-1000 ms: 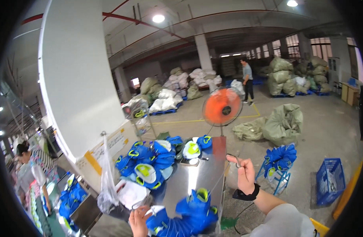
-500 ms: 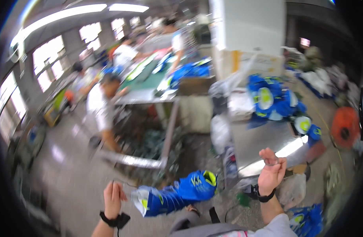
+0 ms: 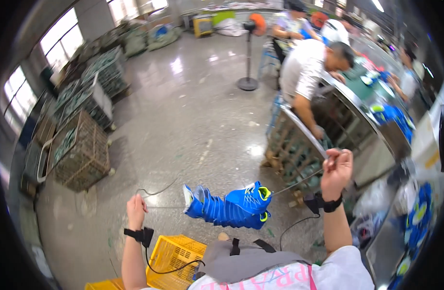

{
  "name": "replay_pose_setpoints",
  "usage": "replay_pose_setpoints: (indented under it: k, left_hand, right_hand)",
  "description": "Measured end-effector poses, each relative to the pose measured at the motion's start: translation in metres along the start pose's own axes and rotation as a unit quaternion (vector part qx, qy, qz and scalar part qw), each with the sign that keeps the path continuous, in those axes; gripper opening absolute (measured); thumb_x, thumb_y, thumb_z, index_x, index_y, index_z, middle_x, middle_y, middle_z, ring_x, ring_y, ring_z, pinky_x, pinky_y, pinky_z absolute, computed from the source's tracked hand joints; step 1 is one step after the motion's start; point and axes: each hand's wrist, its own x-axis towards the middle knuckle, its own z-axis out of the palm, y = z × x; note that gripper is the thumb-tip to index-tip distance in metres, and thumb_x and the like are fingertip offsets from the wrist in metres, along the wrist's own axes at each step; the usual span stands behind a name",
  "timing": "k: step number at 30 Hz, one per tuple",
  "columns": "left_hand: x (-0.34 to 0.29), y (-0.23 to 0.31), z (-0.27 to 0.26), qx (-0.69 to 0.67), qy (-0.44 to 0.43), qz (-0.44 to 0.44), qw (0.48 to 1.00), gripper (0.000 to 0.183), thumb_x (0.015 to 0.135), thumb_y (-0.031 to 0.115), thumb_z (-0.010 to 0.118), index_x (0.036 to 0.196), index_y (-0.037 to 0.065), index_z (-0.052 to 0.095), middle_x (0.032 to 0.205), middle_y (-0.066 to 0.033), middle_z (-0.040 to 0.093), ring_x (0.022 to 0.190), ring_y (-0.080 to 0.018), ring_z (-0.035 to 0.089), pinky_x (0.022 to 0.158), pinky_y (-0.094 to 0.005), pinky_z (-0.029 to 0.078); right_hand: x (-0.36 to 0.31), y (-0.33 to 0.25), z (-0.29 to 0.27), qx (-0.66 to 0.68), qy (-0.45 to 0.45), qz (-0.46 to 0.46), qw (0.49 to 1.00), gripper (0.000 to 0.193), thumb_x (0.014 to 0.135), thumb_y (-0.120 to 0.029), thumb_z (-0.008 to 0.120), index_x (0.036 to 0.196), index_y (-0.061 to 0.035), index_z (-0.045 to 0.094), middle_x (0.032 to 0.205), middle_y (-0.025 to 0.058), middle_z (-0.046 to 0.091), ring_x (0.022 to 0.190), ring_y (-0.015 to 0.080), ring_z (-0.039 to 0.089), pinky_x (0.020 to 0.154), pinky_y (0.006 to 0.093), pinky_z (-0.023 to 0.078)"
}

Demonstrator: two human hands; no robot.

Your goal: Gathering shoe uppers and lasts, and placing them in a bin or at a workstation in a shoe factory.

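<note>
A row of blue shoe uppers [image 3: 227, 208] with lime-green linings hangs in front of me, packed one against another. A thin cord or wire [image 3: 295, 185] comes out of both ends of the row. At its left end the cord runs to my left hand [image 3: 136, 210], whose fingers are closed on it, with a loose tail curling beyond. My right hand [image 3: 336, 174], higher up, pinches the other end. The uppers hang between the hands, touching neither. How the cord passes through them is hidden. Each wrist wears a black strap with a small device.
Yellow plastic crates [image 3: 176, 251] sit beside me at lower left. Wheeled wire cages [image 3: 82, 154] stand along the left. A person [image 3: 306, 72] bends over a caged bin [image 3: 299, 140] ahead right. More blue uppers [image 3: 420, 217] lie on a metal table at right. A fan [image 3: 248, 53] stands farther off.
My view has turned left, bringing the wire cages and yellow crates into sight. Both hands have moved up in the picture, and the row of uppers still hangs between them.
</note>
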Motion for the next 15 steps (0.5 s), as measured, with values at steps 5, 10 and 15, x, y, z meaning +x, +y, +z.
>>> replay_pose_setpoints:
  k: [5, 10, 15]
  left_hand:
    - [-0.028, -0.119, -0.003, 0.304, -0.020, -0.027, 0.952, 0.026, 0.083, 0.020, 0.046, 0.068, 0.002, 0.057, 0.066, -0.0193, 0.057, 0.068, -0.0365, 0.057, 0.060, -0.0431, 0.045]
    - [0.013, -0.194, 0.050, 0.504, -0.288, -0.036, 0.813, 0.021, 0.078, 0.021, 0.046, 0.076, 0.006, 0.061, 0.078, -0.0155, 0.062, 0.070, -0.0326, 0.061, 0.060, -0.0424, 0.049]
    - [0.050, -0.285, 0.111, 0.450, -0.529, -0.127, 0.708, 0.030, 0.079, 0.023, 0.042, 0.086, 0.006, 0.066, 0.094, -0.0157, 0.062, 0.088, -0.0330, 0.059, 0.075, -0.0421, 0.047]
  right_hand:
    - [0.006, 0.156, 0.024, -0.539, -0.240, -0.034, 0.807, 0.013, 0.082, -0.010, 0.052, 0.075, -0.0021, 0.044, 0.061, 0.0127, 0.057, 0.051, 0.0274, 0.053, 0.047, 0.0365, 0.040]
    - [0.004, 0.248, -0.063, -0.696, -0.456, 0.189, 0.521, 0.018, 0.076, -0.019, 0.056, 0.074, -0.0017, 0.050, 0.063, 0.0227, 0.056, 0.064, 0.0393, 0.056, 0.058, 0.0467, 0.045]
    - [0.044, 0.339, -0.068, -0.687, -0.578, 0.248, 0.365, 0.021, 0.072, -0.024, 0.054, 0.072, -0.0042, 0.062, 0.075, 0.0195, 0.061, 0.073, 0.0333, 0.060, 0.065, 0.0416, 0.048]
